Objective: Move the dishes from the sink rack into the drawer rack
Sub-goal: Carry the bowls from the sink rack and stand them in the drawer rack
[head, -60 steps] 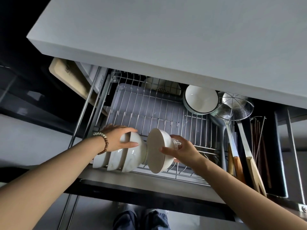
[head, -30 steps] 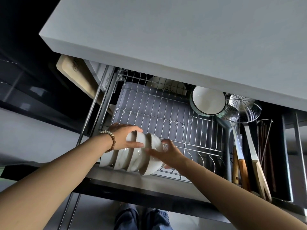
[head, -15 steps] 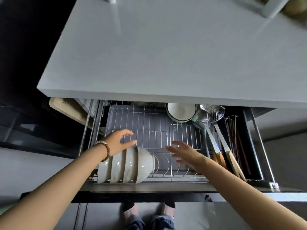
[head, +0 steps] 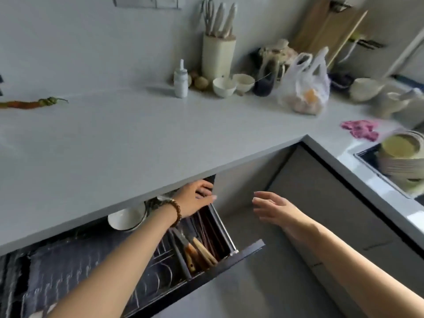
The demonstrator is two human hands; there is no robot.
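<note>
The drawer rack (head: 158, 278) stands pulled out under the grey counter (head: 128, 143). A white bowl (head: 125, 220) sits at its back. My left hand (head: 195, 199), a bead bracelet on the wrist, hovers empty over the drawer's right utensil compartment with fingers extended. Held in the air before the cabinet front, my right hand (head: 273, 208) is open and empty too. At the far right edge a stack of cream plates (head: 402, 161) stands in the sink rack. My left arm hides the row of bowls in the drawer.
Wooden-handled utensils (head: 198, 253) and chopsticks lie in the drawer's right compartment. On the counter stand two bowls (head: 223, 87), a knife holder (head: 218, 56), a plastic bag (head: 305, 88), a pink cloth (head: 360, 129) and a chili (head: 29, 103).
Both hands have let go of the bowls and risen from the drawer rack. The view has swung up and to the right, showing the counter top and the sink.
</note>
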